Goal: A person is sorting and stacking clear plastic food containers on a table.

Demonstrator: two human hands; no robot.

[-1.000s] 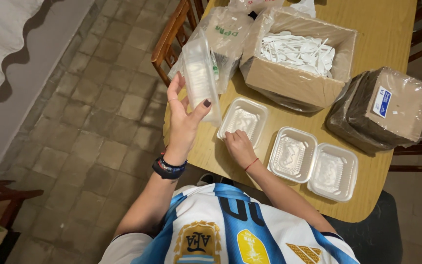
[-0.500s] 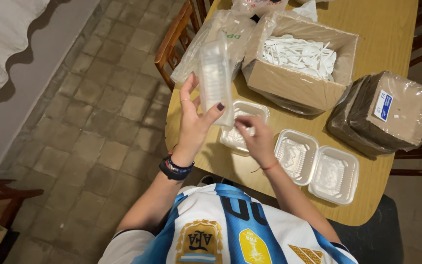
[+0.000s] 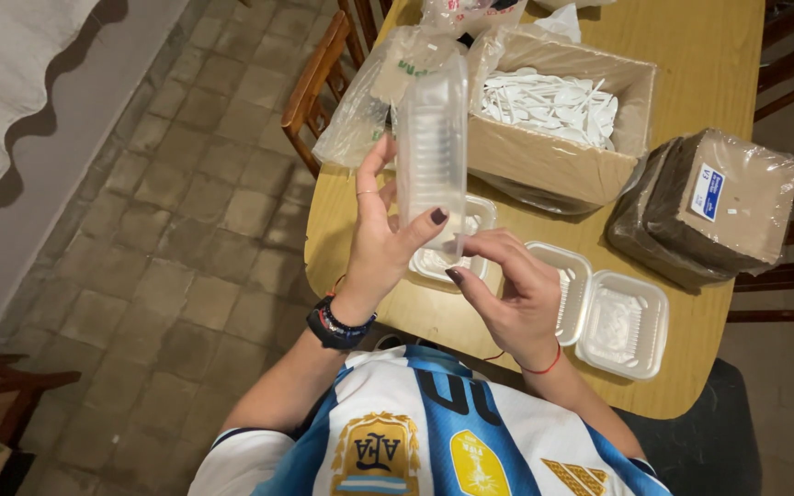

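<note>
A stack of clear plastic containers [image 3: 432, 147] stands upright above the yellow table [image 3: 709, 55], its lower end hidden behind both hands. The left hand [image 3: 380, 241] wraps its side, thumb across the front; the right hand [image 3: 507, 289] pinches its bottom edge. Below sit an open white foam tray [image 3: 613, 308] and a cardboard box of white plastic cutlery [image 3: 553, 110], beside a wrapped brown stack [image 3: 709, 207]. A wooden chair [image 3: 319, 83] is partly cut off on the tiled floor [image 3: 158, 220]
</note>
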